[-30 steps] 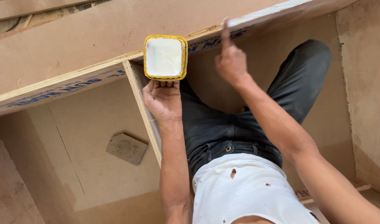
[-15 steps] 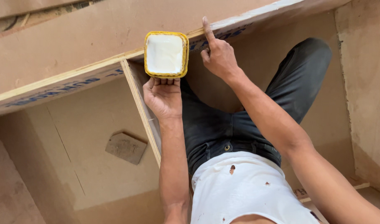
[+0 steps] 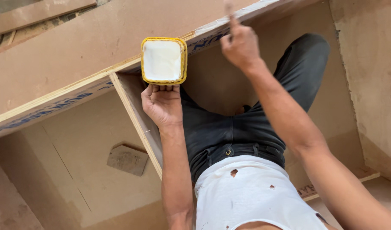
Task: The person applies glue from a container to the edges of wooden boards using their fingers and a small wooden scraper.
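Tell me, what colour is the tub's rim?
Yellow: the tub in the left hand holds white stuff, seen in the head view.

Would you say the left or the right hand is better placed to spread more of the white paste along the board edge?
Probably the right hand: its forefinger already touches the plywood edge, while the left hand supports the yellow tub.

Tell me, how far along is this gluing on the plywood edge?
A white coat already shows on the plywood edge by the right hand. That hand's forefinger is on the edge, while the left hand holds the yellow tub of white paste. The edge left of the tub looks bare.
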